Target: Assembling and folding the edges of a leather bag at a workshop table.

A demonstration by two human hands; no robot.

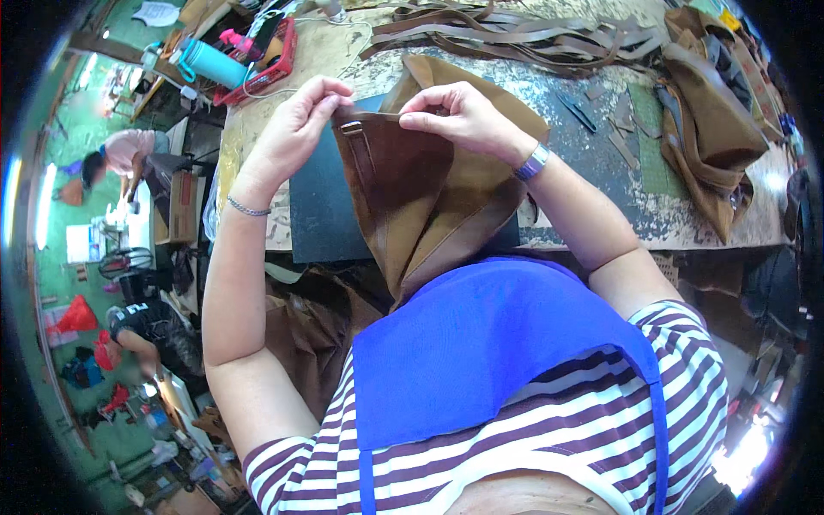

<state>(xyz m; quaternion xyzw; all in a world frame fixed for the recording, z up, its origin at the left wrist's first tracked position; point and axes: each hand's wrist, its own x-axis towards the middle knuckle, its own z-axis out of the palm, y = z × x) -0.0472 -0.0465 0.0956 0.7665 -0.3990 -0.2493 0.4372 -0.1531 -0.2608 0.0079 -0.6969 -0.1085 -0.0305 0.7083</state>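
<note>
A brown leather piece (421, 184), maybe a bag body, drapes from the worktable down toward my blue apron. Its upper edge is stretched between my hands. At the far left corner, my left hand (300, 120) pinches the edge between thumb and fingers. My right hand (459, 118), with a metal watch at its wrist, pinches the same edge a little to the right. Just below the edge between them sits a small strap with a metal buckle (353, 129). Under the leather lies a dark flat mat (322, 202), partly covered.
Long leather strips (515, 39) are heaped along the back. A blue hand tool (577, 112) and leather scraps (624, 112) lie at right, beside a brown leather bag (712, 120). Back left, a red basket (283, 60) adjoins a light-blue bottle (212, 64). Two people work farther left.
</note>
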